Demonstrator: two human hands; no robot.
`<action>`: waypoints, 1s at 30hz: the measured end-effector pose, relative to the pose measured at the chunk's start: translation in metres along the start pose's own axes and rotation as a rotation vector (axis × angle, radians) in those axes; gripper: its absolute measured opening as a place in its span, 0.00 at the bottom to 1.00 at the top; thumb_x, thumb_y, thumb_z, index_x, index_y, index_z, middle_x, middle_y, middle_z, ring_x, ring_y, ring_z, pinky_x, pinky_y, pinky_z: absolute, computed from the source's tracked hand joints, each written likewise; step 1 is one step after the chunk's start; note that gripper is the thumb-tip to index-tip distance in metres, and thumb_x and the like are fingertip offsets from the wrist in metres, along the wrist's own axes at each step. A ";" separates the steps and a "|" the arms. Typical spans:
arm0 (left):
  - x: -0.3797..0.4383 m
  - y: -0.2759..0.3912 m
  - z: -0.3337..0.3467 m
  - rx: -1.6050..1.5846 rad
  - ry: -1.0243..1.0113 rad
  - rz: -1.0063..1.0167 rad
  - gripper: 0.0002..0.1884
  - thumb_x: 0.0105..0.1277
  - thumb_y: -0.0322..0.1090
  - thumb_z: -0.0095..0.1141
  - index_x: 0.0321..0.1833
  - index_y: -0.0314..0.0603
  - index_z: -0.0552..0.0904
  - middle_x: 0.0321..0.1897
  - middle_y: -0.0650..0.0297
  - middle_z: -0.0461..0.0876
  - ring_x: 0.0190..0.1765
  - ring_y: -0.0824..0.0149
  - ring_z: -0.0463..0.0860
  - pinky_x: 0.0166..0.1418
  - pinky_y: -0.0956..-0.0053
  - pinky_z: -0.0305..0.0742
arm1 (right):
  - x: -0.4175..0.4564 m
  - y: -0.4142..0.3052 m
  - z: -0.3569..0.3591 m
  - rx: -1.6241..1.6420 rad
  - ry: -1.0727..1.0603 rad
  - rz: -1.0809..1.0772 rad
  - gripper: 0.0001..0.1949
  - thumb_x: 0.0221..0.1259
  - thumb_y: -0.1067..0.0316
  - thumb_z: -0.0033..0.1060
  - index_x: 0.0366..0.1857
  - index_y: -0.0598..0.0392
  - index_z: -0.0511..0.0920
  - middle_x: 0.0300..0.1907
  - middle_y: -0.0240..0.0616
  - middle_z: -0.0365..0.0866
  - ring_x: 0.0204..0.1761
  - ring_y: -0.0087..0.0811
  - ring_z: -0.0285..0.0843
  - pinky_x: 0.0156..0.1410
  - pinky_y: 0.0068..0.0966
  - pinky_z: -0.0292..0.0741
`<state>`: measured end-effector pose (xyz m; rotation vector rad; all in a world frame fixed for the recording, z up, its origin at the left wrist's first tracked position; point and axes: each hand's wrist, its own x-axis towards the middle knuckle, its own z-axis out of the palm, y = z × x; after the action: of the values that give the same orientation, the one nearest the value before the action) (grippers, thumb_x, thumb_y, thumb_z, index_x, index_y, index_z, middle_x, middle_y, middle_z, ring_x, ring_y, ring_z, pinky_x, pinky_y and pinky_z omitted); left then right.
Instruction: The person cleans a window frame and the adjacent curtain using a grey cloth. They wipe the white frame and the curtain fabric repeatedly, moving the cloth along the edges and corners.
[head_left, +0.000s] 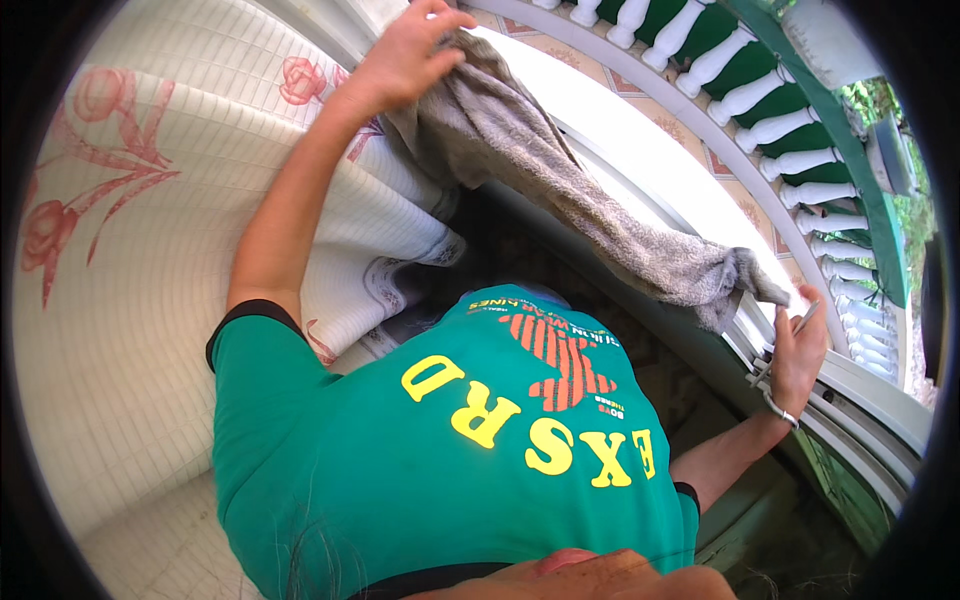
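A long grey terry towel (555, 180) stretches in loose folds along the window sill. My left hand (405, 64) grips its upper end, with thumb and fingers apart around the cloth. At the lower right, my right hand (799, 352) closes around a thin, rod-like grey object (807, 316), partly hidden by the fingers. The towel's other end reaches the right thumb; whether the fingers also pinch it, I cannot tell. Beneath that hand run the metal tracks of a sliding window frame (847, 412). A bracelet circles the right wrist.
A white curtain (165, 247) with red flowers hangs at the left, close to my left arm. Beyond the bright sill (600, 127) lies a tiled balcony floor (664, 124) with a white balustrade (757, 139). Below the towel is a dark gap by the wall.
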<state>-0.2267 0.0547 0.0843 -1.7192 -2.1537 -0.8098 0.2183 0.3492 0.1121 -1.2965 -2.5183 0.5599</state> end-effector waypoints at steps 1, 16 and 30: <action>-0.007 0.006 0.016 0.233 0.146 0.010 0.14 0.62 0.34 0.64 0.51 0.39 0.83 0.44 0.53 0.82 0.53 0.50 0.81 0.59 0.59 0.76 | -0.004 -0.002 -0.006 0.128 -0.079 0.002 0.18 0.67 0.73 0.60 0.60 0.57 0.73 0.19 0.23 0.62 0.23 0.15 0.59 0.30 0.21 0.58; -0.076 0.040 0.047 0.230 0.154 -0.227 0.17 0.60 0.45 0.70 0.46 0.45 0.85 0.51 0.64 0.80 0.59 0.56 0.74 0.60 0.61 0.65 | -0.028 -0.097 0.062 0.737 -0.290 -0.494 0.15 0.66 0.83 0.43 0.48 0.66 0.83 0.34 0.41 0.85 0.36 0.27 0.82 0.47 0.22 0.78; -0.064 0.108 0.066 -0.042 0.233 -0.282 0.09 0.61 0.29 0.67 0.44 0.39 0.85 0.46 0.58 0.83 0.49 0.52 0.81 0.54 0.65 0.77 | -0.008 -0.150 0.145 0.911 -0.498 -0.620 0.14 0.59 0.77 0.44 0.38 0.63 0.84 0.34 0.41 0.85 0.36 0.32 0.84 0.44 0.28 0.79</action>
<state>-0.0981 0.0568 0.0245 -1.2793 -2.2556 -1.0747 0.0582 0.2316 0.0494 -0.0432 -2.2679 1.7147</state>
